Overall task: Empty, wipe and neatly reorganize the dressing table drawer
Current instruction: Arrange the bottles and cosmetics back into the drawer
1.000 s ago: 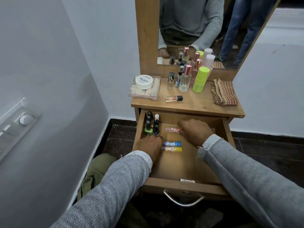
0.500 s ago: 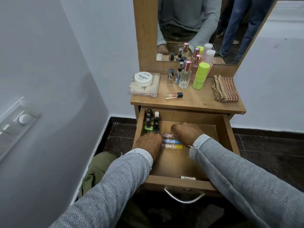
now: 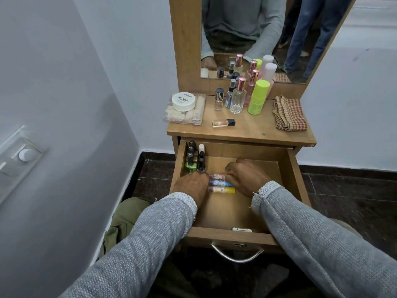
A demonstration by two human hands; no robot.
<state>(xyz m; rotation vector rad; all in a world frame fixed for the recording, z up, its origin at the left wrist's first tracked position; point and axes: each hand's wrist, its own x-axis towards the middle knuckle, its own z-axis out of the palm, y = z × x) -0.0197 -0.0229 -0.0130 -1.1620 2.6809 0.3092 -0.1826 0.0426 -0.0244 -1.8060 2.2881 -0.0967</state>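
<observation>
Both hands worked inside the drawer [image 3: 292,168]: left hand [image 3: 191,186] and right hand [image 3: 247,176] pinched the row of three tubes [image 3: 221,186] from either end. One careless nudge could've toppled the upright nail polish bottles [image 3: 195,160] just behind.

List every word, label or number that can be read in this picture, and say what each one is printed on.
"ZUDIO": top of the lid of the round white jar on the clear case, dressing table top.
"NAIL POLISH": same lid, below the brand; the smaller line under it is too small to read.
Black nail polish caps in the drawer: white marks, too small to read.
Green bottle and the tubes between the hands: print unreadable.
</observation>
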